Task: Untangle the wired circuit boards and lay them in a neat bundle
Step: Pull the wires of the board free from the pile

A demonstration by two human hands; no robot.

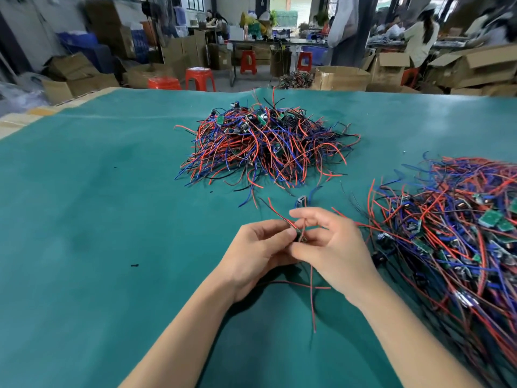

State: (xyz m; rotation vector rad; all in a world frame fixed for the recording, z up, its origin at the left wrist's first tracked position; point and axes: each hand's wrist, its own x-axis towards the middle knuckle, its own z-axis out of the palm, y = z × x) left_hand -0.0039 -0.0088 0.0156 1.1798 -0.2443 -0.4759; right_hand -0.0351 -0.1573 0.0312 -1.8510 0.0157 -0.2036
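Both hands meet at 6 o'clock on the green surface: left hand and right hand pinch one small wired circuit board between curled fingers. I'd tease its red wires slowly, not yank. Tangled heap sits at 12.

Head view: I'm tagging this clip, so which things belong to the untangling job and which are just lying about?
Job:
- left hand and right hand, both gripping one small wired board
- tangled heap at the middle of the green mat
- wired boards pile at right

Lying about:
- red stools
- cardboard boxes
- black scrap
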